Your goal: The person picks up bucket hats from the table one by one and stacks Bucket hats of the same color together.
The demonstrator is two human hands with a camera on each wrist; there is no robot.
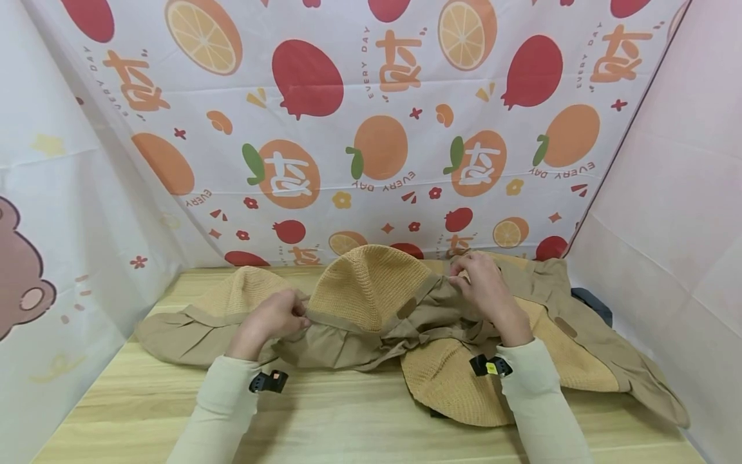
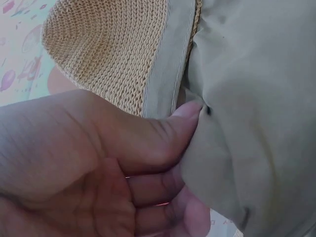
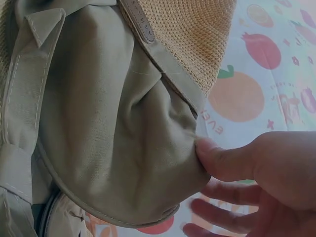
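1. The left hand [image 1: 271, 320] pinches the khaki fabric brim [image 1: 324, 341] of the middle sun hat [image 1: 371, 293]. In the left wrist view its thumb [image 2: 185, 116] presses the cloth against curled fingers right at the seam band.
2. The right hand [image 1: 484, 287] grips the same hat on the far side. Its thumb [image 3: 217, 158] pushes into the soft khaki cloth while the fingers [image 3: 217, 210] curl underneath, so the cloth is pinched between them.
3. With 1 hand at each side, the hat is held spread between them. I judge this keeps the floppy brim taut and the crown lifted.
4. The hat sits at the middle of the wooden table [image 1: 348, 419], near the back, just in front of the fruit-printed backdrop [image 1: 371, 116].
5. Its crown is a tan open-knit weave, domed and standing up. A khaki band runs round its base, and the brim below is thin, wrinkled cloth with a piped edge.
6. A small oval label [image 3: 143, 29] sits on the band in the right wrist view.
7. 2 more hats of the same make lie touching it: 1 to the left [image 1: 232, 303], flat on the table, and 1 to the right [image 1: 574, 361], partly under the held one.
8. A dark object [image 1: 594, 303] peeks out behind the right-hand hat; I cannot tell what it is.
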